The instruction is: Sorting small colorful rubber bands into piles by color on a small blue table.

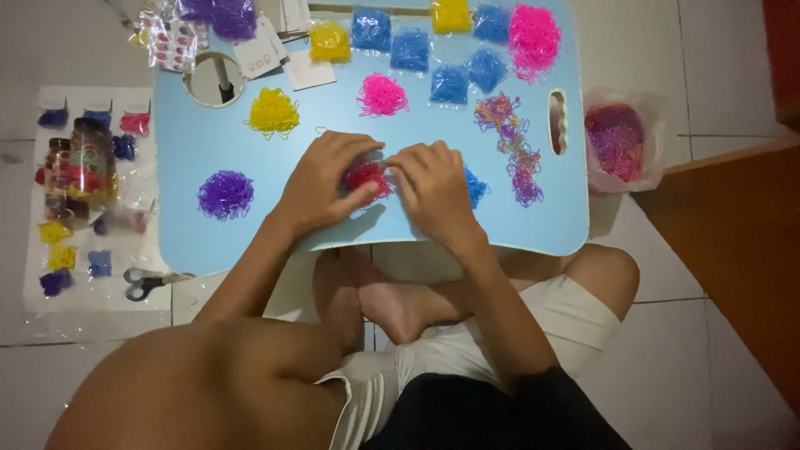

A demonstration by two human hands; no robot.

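Both hands, left (321,179) and right (433,187), pinch the red bands (365,176) at the desk's (250,233) centre. Best to keep fingertips close (the bands scatter easily) and away from the blue pile (476,188).

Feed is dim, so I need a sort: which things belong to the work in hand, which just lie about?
In hand:
left hand
right hand
red band pile
blue lap table

Lying about:
purple pile
yellow pile
scissors
bag of bands
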